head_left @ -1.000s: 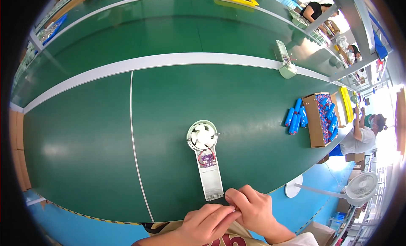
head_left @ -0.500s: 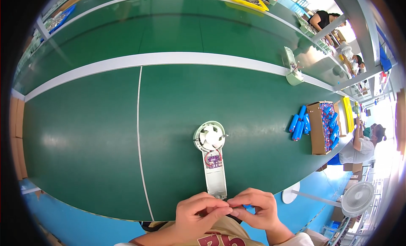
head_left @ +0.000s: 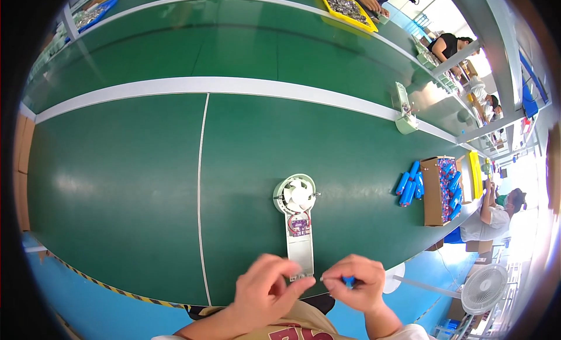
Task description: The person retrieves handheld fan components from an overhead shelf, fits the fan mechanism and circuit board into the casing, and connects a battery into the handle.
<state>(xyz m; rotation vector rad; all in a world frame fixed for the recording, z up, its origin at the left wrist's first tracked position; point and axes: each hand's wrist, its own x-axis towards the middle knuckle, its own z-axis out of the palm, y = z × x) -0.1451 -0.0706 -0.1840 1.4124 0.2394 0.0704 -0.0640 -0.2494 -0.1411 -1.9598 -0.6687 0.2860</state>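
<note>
A pale green handheld fan body (head_left: 301,255) lies opened on the green table in front of me. It shows a white fan wheel (head_left: 298,193), a small purple circuit board (head_left: 300,226) and red wires. My left hand (head_left: 270,290), slightly blurred, is by the lower end of the handle, thumb and forefinger apart with nothing visible between them. Right of the handle end, my right hand (head_left: 357,282) is closed round a blue battery (head_left: 349,281), mostly hidden by the fingers. Something tiny and pale shows at its pinched fingertips, too small to name.
Several blue batteries (head_left: 408,191) lie beside a cardboard box (head_left: 431,194) filled with more, at the right. Another pale green fan part (head_left: 405,123) stands near the white divider (head_left: 245,86). A yellow tray (head_left: 349,7) sits far back. Other people work beyond; a floor fan (head_left: 484,288) stands right.
My hands have parted: the left thumb and fingers have come away from the right fingertips, where both pinched together before. The view has shifted slightly.
</note>
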